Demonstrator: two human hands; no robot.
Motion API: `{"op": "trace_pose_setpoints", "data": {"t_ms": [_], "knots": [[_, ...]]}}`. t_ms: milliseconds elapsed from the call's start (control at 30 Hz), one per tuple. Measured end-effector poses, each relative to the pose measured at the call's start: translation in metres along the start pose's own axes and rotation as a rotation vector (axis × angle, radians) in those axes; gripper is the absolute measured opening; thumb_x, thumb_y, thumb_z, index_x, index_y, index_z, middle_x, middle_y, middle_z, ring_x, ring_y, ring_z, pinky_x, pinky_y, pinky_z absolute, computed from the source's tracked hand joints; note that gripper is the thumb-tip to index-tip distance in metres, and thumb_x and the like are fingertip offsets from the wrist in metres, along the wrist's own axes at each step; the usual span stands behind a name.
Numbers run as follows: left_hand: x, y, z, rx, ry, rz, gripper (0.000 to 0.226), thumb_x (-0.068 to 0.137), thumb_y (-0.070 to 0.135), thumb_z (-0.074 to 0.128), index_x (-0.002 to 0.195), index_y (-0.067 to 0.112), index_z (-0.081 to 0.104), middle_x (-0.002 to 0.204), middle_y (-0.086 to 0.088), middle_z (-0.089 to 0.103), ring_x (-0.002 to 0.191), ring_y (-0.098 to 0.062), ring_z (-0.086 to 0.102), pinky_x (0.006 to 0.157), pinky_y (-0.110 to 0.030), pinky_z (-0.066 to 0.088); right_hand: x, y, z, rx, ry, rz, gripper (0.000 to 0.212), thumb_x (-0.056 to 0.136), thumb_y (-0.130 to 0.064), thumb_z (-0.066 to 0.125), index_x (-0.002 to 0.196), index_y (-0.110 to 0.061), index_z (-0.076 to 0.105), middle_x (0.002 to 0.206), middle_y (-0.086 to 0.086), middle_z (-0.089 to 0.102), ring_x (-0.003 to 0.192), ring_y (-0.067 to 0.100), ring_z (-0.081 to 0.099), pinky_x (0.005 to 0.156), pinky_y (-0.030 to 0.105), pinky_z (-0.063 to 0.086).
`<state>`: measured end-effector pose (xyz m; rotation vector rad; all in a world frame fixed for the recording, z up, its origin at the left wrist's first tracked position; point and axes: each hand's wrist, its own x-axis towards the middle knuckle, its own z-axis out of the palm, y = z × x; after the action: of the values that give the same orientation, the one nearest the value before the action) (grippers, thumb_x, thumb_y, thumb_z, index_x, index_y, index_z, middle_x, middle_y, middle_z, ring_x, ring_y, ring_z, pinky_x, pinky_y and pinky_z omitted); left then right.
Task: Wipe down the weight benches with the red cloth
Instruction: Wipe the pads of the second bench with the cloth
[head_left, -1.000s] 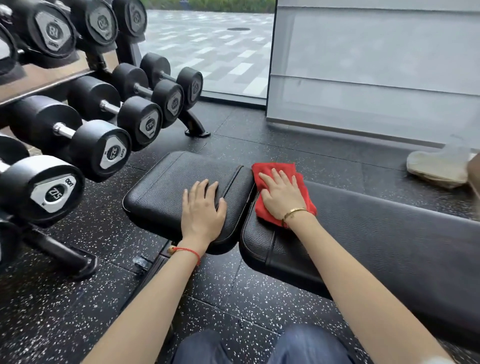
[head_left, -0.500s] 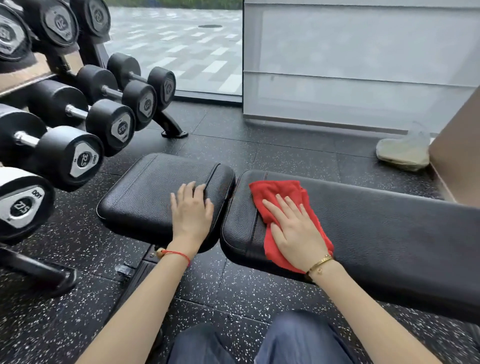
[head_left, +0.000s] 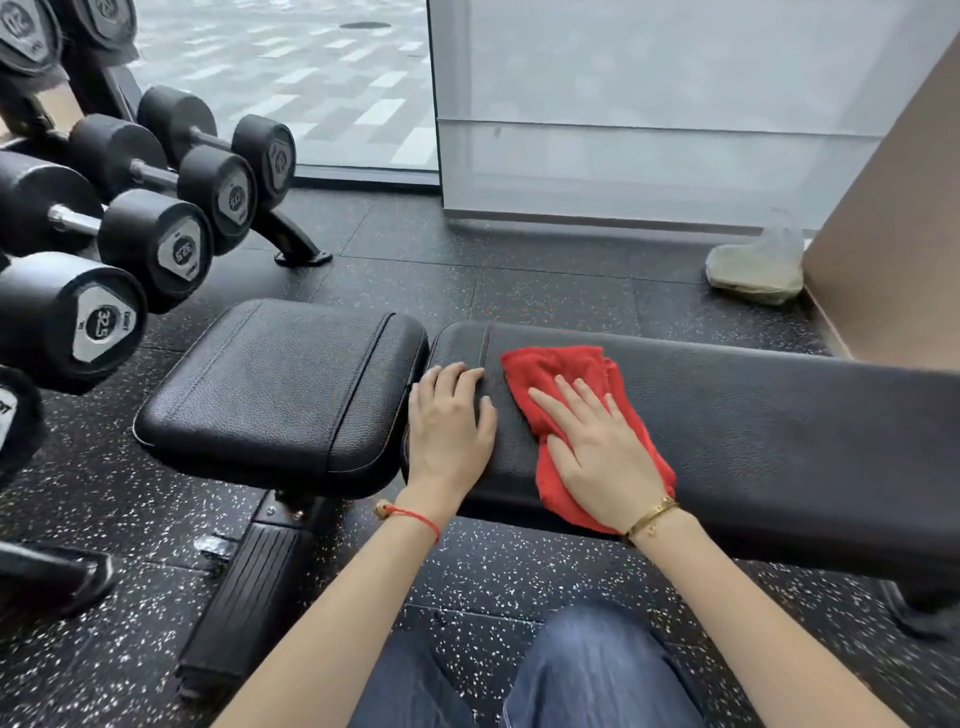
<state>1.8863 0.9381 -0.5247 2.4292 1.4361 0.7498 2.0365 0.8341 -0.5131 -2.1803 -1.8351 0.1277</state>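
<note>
Left, I see black dumbbells on their rack; right, a clear plastic bag on the speckled floor, beside a tan wall.

To your right the desk runs bare past the cloth; your left hand blocks its left end, dumbbells crowd beyond.

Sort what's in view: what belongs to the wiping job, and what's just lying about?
Job:
- red cloth, flat under the right hand
- long pad
- seat pad
- left hand, resting on the long pad's end

Lying about:
- dumbbells on their rack
- plastic bag by the wall
</note>
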Motion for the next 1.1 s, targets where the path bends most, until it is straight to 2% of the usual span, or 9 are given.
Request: {"op": "trace_pose_setpoints", "data": {"t_ms": [233, 367, 467, 567, 667, 833, 967, 1100], "knots": [[-0.006, 0.001, 0.004, 0.033, 0.054, -0.005, 0.041, 0.092, 0.030, 0.052, 0.130, 0.016, 0.058, 0.137, -0.003, 0.055, 0.134, -0.026, 0.042, 0.116, -0.043, 0.029, 0.066, 0.025, -0.016, -0.029, -0.049, 0.250, 0.054, 0.100, -0.030, 0.032, 0.153, -0.031, 0.020, 0.163, 0.003, 0.008, 0.151, 0.021, 0.005, 0.122, 0.044, -0.001], [-0.006, -0.001, 0.004, 0.018, 0.055, -0.014, 0.041, 0.091, 0.031, 0.053, 0.129, 0.019, 0.059, 0.137, -0.001, 0.056, 0.133, -0.024, 0.042, 0.115, -0.042, 0.030, 0.055, 0.007, -0.009, -0.025, -0.044, 0.170, 0.055, 0.099, -0.030, 0.035, 0.152, -0.033, 0.022, 0.163, 0.003, 0.010, 0.150, 0.021, 0.007, 0.122, 0.044, -0.001], [-0.007, -0.004, 0.003, 0.005, 0.055, 0.001, 0.041, 0.091, 0.032, 0.054, 0.130, 0.019, 0.060, 0.138, 0.000, 0.056, 0.133, -0.023, 0.043, 0.115, -0.041, 0.031, 0.009, 0.004, -0.007, -0.026, 0.000, 0.080, 0.055, 0.098, -0.030, 0.039, 0.151, -0.034, 0.025, 0.162, 0.000, 0.015, 0.150, 0.019, 0.010, 0.123, 0.042, 0.001], [-0.008, -0.005, 0.002, -0.019, 0.054, 0.006, 0.040, 0.091, 0.032, 0.055, 0.129, 0.019, 0.060, 0.137, 0.000, 0.057, 0.133, -0.024, 0.043, 0.114, -0.042, 0.032, -0.035, 0.020, -0.011, -0.008, 0.036, 0.077, 0.055, 0.097, -0.028, 0.041, 0.150, -0.036, 0.028, 0.161, -0.002, 0.019, 0.150, 0.017, 0.011, 0.123, 0.040, 0.003], [-0.008, -0.007, 0.001, -0.034, 0.058, 0.006, 0.040, 0.092, 0.033, 0.056, 0.129, 0.019, 0.060, 0.137, 0.001, 0.057, 0.133, -0.023, 0.043, 0.113, -0.042, 0.032, -0.042, 0.048, -0.021, 0.019, 0.021, 0.170, 0.054, 0.098, -0.027, 0.040, 0.150, -0.037, 0.028, 0.161, -0.003, 0.018, 0.150, 0.017, 0.010, 0.123, 0.040, 0.002], [-0.008, -0.007, 0.003, -0.046, 0.069, 0.009, 0.040, 0.091, 0.033, 0.056, 0.128, 0.019, 0.061, 0.136, 0.000, 0.058, 0.132, -0.024, 0.044, 0.112, -0.043, 0.033, 0.003, 0.062, -0.026, -0.036, 0.008, 0.370, 0.054, 0.099, -0.029, 0.034, 0.152, -0.033, 0.023, 0.163, 0.003, 0.011, 0.150, 0.023, 0.008, 0.122, 0.044, 0.000], [-0.008, -0.007, 0.003, -0.051, 0.082, 0.007, 0.039, 0.091, 0.033, 0.057, 0.127, 0.020, 0.062, 0.134, 0.000, 0.059, 0.132, -0.024, 0.044, 0.112, -0.043, 0.034, 0.025, 0.046, -0.018, -0.056, 0.003, 0.301, 0.055, 0.098, -0.030, 0.034, 0.152, -0.034, 0.022, 0.163, 0.004, 0.009, 0.150, 0.025, 0.008, 0.122, 0.045, 0.000], [-0.007, -0.006, 0.003, -0.047, 0.088, 0.005, 0.038, 0.090, 0.033, 0.058, 0.126, 0.020, 0.062, 0.132, 0.000, 0.059, 0.130, -0.025, 0.045, 0.111, -0.043, 0.034, 0.012, 0.045, -0.022, -0.010, -0.031, 0.206, 0.056, 0.098, -0.027, 0.036, 0.152, -0.034, 0.023, 0.163, 0.002, 0.009, 0.150, 0.022, 0.007, 0.122, 0.044, -0.002]]}}
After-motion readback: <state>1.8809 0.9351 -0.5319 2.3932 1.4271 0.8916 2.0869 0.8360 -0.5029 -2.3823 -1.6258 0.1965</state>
